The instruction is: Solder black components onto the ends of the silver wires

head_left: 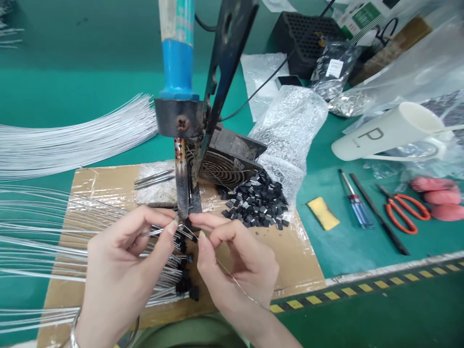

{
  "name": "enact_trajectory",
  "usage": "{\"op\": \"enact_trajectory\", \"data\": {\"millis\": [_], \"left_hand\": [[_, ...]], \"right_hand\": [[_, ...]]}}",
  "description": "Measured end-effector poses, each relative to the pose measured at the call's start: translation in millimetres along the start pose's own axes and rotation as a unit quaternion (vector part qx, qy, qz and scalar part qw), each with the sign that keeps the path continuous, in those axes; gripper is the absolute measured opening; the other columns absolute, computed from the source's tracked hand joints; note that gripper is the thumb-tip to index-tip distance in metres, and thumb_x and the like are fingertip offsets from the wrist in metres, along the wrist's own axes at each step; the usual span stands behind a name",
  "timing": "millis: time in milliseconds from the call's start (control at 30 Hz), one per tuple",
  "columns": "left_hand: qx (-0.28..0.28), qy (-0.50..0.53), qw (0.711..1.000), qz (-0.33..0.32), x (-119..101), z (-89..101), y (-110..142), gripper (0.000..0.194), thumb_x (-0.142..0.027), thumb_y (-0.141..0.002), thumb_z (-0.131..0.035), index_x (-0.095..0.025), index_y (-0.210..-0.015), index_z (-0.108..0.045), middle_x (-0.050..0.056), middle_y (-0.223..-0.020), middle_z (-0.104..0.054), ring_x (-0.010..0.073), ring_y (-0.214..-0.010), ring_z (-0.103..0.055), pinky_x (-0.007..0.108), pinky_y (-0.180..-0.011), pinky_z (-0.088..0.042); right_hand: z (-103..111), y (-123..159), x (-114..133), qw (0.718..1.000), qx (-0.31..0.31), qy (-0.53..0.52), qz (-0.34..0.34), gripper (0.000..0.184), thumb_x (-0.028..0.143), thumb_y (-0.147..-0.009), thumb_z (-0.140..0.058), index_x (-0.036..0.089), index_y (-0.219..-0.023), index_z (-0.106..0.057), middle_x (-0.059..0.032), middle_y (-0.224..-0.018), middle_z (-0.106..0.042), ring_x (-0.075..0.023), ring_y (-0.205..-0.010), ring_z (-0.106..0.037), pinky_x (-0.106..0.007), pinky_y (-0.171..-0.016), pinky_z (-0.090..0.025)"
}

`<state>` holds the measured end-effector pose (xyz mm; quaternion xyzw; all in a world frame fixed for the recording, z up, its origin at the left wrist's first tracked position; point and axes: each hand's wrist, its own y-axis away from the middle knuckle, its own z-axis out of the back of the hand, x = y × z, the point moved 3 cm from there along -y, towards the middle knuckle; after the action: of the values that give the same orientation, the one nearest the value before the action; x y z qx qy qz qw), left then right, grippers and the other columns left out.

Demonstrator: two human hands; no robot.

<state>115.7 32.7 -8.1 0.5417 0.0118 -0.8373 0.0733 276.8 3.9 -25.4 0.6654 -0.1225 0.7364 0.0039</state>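
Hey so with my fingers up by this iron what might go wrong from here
Burns: the left hand and right hand both pinch close to the iron's tip; if it is hot, a small slip might touch skin.
Slipping: the thin wire bends as it runs from the right fingertips, so its end might wander.
Scatter: the black pieces lie loose in a pile beyond that hand, so a knock could spread them.

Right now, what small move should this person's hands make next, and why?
Probably the right hand should ease the thin wire slightly toward the tip of the soldering iron, with the left hand kept steady: the left seems to pinch pale wire right beside that tip, and the thin wire runs toward the same spot.
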Motion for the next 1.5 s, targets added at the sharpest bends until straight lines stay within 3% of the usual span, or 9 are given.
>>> {"op": "enact_trajectory", "data": {"millis": [167,267,867,1067,1167,1367,1500], "left_hand": [[-0.008,-0.001,1.000,0.001,0.0,0.6,1.5,0.006,-0.027,-0.084,-0.078,-0.026,-0.078,-0.078,-0.001,-0.083,-0.082,0.0134,-0.067,-0.074,0.018,-0.058,-0.056],[-0.006,-0.009,1.000,0.001,1.7,0.8,2.2,0.006,-0.028,-0.084,-0.078,-0.026,-0.078,-0.078,-0.002,-0.082,-0.082,0.0131,-0.064,-0.072,0.018,-0.053,-0.053],[-0.009,-0.026,1.000,-0.007,1.6,0.7,3.8,0.006,-0.028,-0.086,-0.077,-0.027,-0.080,-0.078,-0.003,-0.087,-0.083,0.0116,-0.067,-0.073,0.016,-0.056,-0.053],[0.000,-0.022,1.000,-0.005,3.1,0.8,2.2,0.007,-0.028,-0.086,-0.077,-0.026,-0.080,-0.078,-0.001,-0.085,-0.082,0.0126,-0.063,-0.069,0.020,-0.051,-0.049],[-0.001,-0.022,1.000,-0.013,3.8,1.4,1.8,0.007,-0.029,-0.086,-0.077,-0.027,-0.079,-0.078,-0.002,-0.083,-0.082,0.0117,-0.060,-0.068,0.019,-0.048,-0.046],[-0.005,-0.019,1.000,-0.011,1.0,1.7,3.7,0.006,-0.026,-0.085,-0.078,-0.027,-0.078,-0.078,-0.002,-0.086,-0.082,0.0111,-0.071,-0.075,0.014,-0.062,-0.056],[-0.010,-0.028,0.999,-0.017,-1.5,1.3,3.7,0.008,-0.027,-0.084,-0.077,-0.026,-0.076,-0.078,-0.001,-0.082,-0.082,0.0110,-0.065,-0.073,0.014,-0.057,-0.054]], "right_hand": [[0.4,0.2,0.9,1.000,-0.002,-0.001,-0.005,0.026,0.002,-0.089,-0.070,0.026,-0.083,-0.062,-0.0076,-0.116,-0.088,-0.0249,-0.105,-0.086,-0.031,-0.082,-0.070],[0.4,0.4,-0.3,1.000,-0.001,0.000,-0.003,0.025,0.003,-0.089,-0.070,0.026,-0.083,-0.063,-0.0079,-0.117,-0.088,-0.0250,-0.104,-0.086,-0.030,-0.079,-0.070],[0.3,3.5,-3.0,1.000,0.005,-0.003,0.006,0.025,0.002,-0.092,-0.070,0.026,-0.087,-0.064,-0.0065,-0.117,-0.087,-0.0247,-0.109,-0.085,-0.034,-0.092,-0.069],[-0.3,2.4,-3.5,1.000,-0.004,-0.004,-0.008,0.025,0.002,-0.090,-0.071,0.026,-0.085,-0.065,-0.0070,-0.115,-0.088,-0.0241,-0.102,-0.086,-0.030,-0.082,-0.070],[-0.7,2.1,-3.0,1.000,-0.004,-0.003,0.001,0.024,0.002,-0.091,-0.073,0.025,-0.086,-0.066,-0.0052,-0.115,-0.088,-0.0221,-0.102,-0.086,-0.028,-0.086,-0.069],[-0.4,2.6,-2.5,1.000,-0.014,0.002,0.014,0.023,0.003,-0.091,-0.074,0.025,-0.087,-0.068,-0.0049,-0.112,-0.088,-0.0211,-0.100,-0.086,-0.028,-0.087,-0.069],[-1.0,3.0,-4.0,1.000,-0.013,0.014,0.020,0.021,0.006,-0.093,-0.074,0.025,-0.087,-0.068,-0.0065,-0.112,-0.088,-0.0234,-0.099,-0.086,-0.031,-0.085,-0.070]]}}
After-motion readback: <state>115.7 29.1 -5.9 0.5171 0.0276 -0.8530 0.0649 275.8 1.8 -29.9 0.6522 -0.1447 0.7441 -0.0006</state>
